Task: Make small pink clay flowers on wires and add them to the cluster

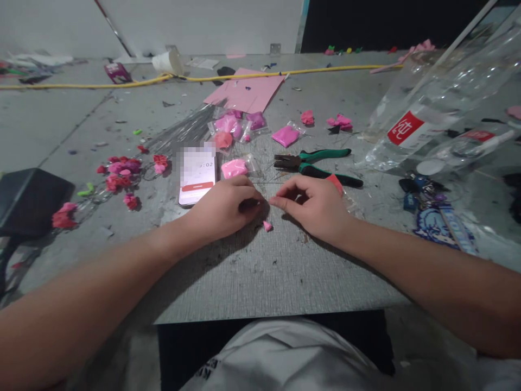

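My left hand [232, 203] and my right hand [315, 203] face each other low over the grey table [268, 277]. The fingers of both are closed in a pinch, fingertips nearly meeting. Whatever they hold is too small to make out. Just below the fingertips lies a small pink piece of clay [267, 225]. Beyond my left hand is a clear bag of pink clay [235, 168], beside a lit phone [197, 176]. Green-handled pliers [301, 161] rest behind my right hand, and a red packet [336, 183] is partly hidden by it.
Small red and pink clay flowers [120, 171] cluster at left, near a black box-shaped object [35, 201]. Thin wires [183, 127] and pink card [250, 89] lie farther back, before a yellow cable [317, 69]. At right are plastic bottles [423, 127] and keys [423, 187].
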`<state>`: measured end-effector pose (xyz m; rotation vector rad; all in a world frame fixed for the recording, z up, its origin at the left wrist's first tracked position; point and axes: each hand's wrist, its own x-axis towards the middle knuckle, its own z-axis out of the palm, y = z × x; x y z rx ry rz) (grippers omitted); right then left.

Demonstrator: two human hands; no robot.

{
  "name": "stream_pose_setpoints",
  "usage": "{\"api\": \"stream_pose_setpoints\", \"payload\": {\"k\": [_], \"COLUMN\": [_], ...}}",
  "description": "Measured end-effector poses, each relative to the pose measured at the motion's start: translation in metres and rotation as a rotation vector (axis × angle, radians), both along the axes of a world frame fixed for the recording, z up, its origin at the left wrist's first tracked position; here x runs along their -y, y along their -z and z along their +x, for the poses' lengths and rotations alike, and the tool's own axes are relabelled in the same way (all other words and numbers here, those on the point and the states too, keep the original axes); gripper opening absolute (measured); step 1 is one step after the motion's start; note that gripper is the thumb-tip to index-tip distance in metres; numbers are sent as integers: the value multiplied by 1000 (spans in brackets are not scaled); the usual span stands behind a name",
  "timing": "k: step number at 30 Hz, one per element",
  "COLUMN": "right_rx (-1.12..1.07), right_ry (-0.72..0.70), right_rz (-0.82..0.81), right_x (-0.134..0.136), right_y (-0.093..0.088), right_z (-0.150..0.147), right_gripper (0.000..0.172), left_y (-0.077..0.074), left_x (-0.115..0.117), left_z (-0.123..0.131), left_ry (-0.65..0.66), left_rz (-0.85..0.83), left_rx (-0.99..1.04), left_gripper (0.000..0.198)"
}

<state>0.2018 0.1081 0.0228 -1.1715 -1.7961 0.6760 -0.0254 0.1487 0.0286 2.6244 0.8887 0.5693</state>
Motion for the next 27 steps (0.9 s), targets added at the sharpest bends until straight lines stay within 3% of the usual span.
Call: {"api": "stream_pose_setpoints", "payload": {"k": [3,7,12,16,20,27], "right_rx": [3,-32,-139,-83,-39,-43], "right_ry": [-12,-43,-54,-122,-234,-256], "right_rz": [-3,-24,-85,111,314,364], "right_x": [2,3,3,8,12,9], "right_y": [-3,-1,0,-7,-10,-8], "right_z": [-1,-2,-2,-1,-1,1], "right_gripper": [25,11,11,4,3,6], "left_y": [-4,-11,-16,-21,-24,-21], "left_x": [0,1,6,14,24,28], "left_z": [1,2,5,9,13,16], "left_ry": [-59,-101,-227,-214,-165,-152], "left_rz": [-18,-96,-379,-727,-954,-1201], "left_rx": [-1,56,238,396,439,646], "left_gripper": [16,16,21,22,17,14]}}
